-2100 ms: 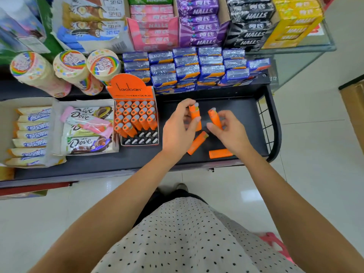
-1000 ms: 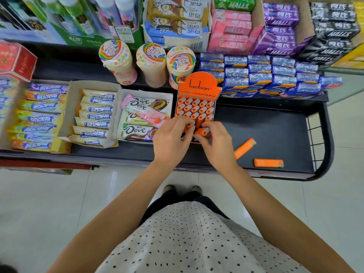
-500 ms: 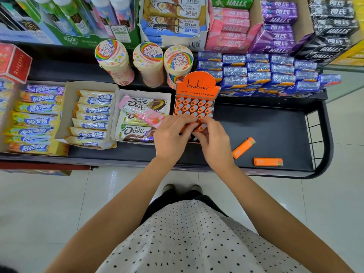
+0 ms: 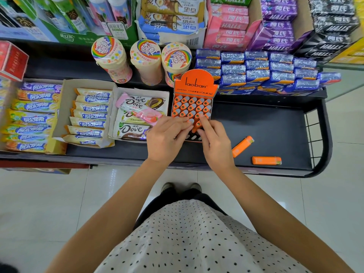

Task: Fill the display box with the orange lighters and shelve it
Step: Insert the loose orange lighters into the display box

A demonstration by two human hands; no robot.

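The orange "laoban" display box stands on the black shelf, with several rows of orange lighters upright in it. Both hands are at its front rows. My left hand has its fingertips closed on a grey-capped lighter in the box. My right hand pinches another lighter between thumb and forefinger as it stands in a slot. A few empty slots show between my hands. Two loose orange lighters lie flat on the shelf to the right.
Dove chocolate in a tray touches the box's left side, with candy rolls further left. Three round candy tubs and blue packs stand behind. A wire end rail closes the shelf's right end.
Both hands carried a lighter each from the open shelf to the box and now work at its front rows. Two lighters stay lying on the shelf. The view has shifted left.
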